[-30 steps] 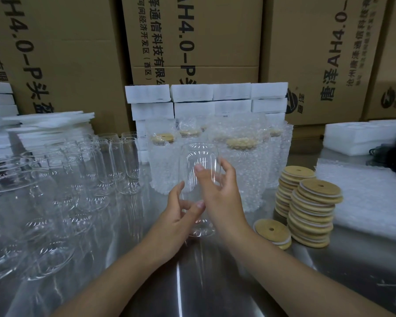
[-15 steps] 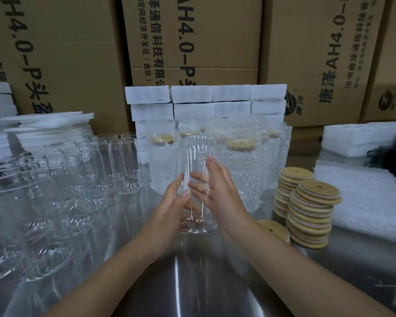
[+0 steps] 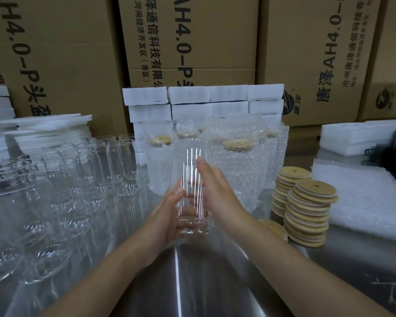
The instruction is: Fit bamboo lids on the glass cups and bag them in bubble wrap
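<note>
Nearest the camera, the steel desk (image 3: 192,284) runs under both forearms. Above it, the left hand (image 3: 165,218) curls round the lower part of a clear glass cup (image 3: 191,156), thumb on the near side and fingers showing through the glass. The right hand (image 3: 220,195) lies flat against the cup's right side, fingers straight and together, with the tip of the longest reaching close to the rim. The cup stands upright between the two palms with no lid on it. It is streaked with blur, and whether its base touches the desk cannot be told.

Just right of the right wrist, a single bamboo lid (image 3: 276,228) lies flat on the desk. Beyond it, further right, rise two stacks of bamboo lids (image 3: 311,213), their top discs each showing a small hole. Right of the stacks is a flat pile of bubble-wrap bags (image 3: 366,197).

Left of the left hand, a crowd of empty glass cups (image 3: 82,179) stands upright.

Directly behind the hands stand bagged cups (image 3: 238,170), each wearing a bamboo lid inside bubble wrap. Behind these, white foam blocks (image 3: 204,99) are piled in rows, and printed cardboard boxes (image 3: 192,42) form the back wall.
</note>
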